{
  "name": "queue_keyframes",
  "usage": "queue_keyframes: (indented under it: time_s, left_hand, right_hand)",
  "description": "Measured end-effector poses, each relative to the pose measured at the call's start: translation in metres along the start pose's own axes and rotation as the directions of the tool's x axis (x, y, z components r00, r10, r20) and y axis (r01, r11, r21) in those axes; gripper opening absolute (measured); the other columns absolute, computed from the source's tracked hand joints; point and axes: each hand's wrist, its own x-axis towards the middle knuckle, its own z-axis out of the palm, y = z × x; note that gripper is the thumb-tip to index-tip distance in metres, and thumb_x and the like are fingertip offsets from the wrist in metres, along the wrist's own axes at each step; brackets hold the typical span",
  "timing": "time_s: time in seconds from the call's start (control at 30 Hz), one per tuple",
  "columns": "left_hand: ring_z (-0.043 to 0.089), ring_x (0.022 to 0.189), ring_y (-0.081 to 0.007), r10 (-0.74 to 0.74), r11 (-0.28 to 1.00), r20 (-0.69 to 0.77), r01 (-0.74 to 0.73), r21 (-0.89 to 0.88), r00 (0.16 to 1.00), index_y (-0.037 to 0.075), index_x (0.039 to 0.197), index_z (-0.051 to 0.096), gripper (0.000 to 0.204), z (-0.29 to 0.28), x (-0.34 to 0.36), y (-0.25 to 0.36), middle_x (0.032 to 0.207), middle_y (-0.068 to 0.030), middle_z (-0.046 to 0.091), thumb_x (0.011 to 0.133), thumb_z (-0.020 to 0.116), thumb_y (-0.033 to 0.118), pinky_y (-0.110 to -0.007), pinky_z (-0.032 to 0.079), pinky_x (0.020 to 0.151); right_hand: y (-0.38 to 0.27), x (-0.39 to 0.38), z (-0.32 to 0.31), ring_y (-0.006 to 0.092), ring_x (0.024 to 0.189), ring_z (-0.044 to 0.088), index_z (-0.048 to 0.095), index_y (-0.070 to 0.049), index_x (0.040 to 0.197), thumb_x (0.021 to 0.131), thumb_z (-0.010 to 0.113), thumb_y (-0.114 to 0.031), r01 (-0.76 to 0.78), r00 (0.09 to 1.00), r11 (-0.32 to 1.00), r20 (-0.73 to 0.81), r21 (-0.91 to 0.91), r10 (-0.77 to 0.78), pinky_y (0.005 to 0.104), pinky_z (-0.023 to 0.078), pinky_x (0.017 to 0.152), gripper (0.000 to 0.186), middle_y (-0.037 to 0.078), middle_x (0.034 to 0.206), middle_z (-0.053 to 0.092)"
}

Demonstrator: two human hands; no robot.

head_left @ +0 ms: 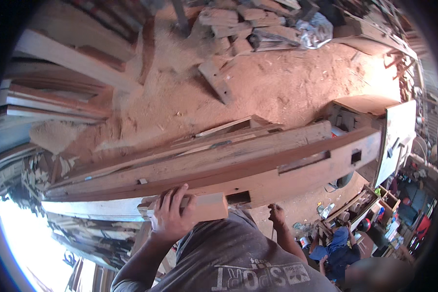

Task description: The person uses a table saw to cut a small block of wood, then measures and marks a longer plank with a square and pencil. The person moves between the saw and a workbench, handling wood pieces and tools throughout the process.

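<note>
A long, thick wooden beam (267,187) runs across in front of me, with rectangular mortises cut in its near side. My left hand (173,214) is wrapped round a short, pale wooden block (211,207), fingers over its top. The block lies against the beam's near side, just left of a dark mortise (238,197). Close to the beam's near edge, right of that mortise, my right hand (277,216) is closed. Something thin seems to show below its fingers, too small to name.
Behind the beam lie more long timbers (258,146). Sawdust covers the floor (277,87), with a loose board (215,82) and piled wood offcuts (248,27) on it. Stacked planks (58,104) stand at left. A person in a blue hood (339,238) is at lower right, near cluttered wooden trays (357,204).
</note>
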Motion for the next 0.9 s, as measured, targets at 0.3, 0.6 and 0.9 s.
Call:
queue_keyframes:
  time_s: [0.3, 0.6, 0.9]
  left_hand:
    - [0.068, 0.119, -0.0333, -0.029, 1.000, -0.061, 0.029, -0.002, 0.998, 0.014, 0.125, 0.071, 0.034, 0.006, -0.002, -0.010, 0.140, -0.0180, 0.066, 0.092, 0.071, 0.022, -0.049, 0.057, 0.101]
    - [0.069, 0.120, -0.0290, -0.023, 0.999, -0.066, 0.025, 0.027, 0.998, 0.022, 0.131, 0.071, 0.041, -0.004, -0.006, -0.013, 0.144, -0.0122, 0.065, 0.090, 0.070, 0.029, -0.042, 0.061, 0.100]
    - [0.069, 0.118, -0.0266, 0.000, 0.999, -0.110, 0.006, 0.049, 0.994, 0.020, 0.131, 0.070, 0.044, -0.007, -0.007, -0.014, 0.144, -0.0116, 0.065, 0.088, 0.069, 0.029, -0.039, 0.061, 0.101]
  right_hand:
    - [-0.032, 0.045, 0.016, 0.0150, 0.063, 0.053, 0.070, -0.008, 0.109, 0.099, 0.069, -0.047, -0.016, 0.996, 0.994, 0.085, -0.107, 0.025, 0.0366, 0.052, 0.058, 0.040, 0.002, 0.078, 0.053]
    - [-0.086, 0.041, 0.125, 0.0157, 0.061, 0.052, 0.068, -0.009, 0.103, 0.096, 0.070, -0.042, -0.013, 0.980, 0.982, 0.194, -0.190, 0.051, 0.0372, 0.051, 0.056, 0.034, 0.002, 0.075, 0.051]
    - [-0.115, 0.052, 0.117, 0.0163, 0.058, 0.051, 0.065, -0.009, 0.097, 0.094, 0.071, -0.038, 0.022, 0.986, 0.975, 0.168, -0.222, 0.016, 0.0377, 0.050, 0.054, 0.030, 0.002, 0.072, 0.049]
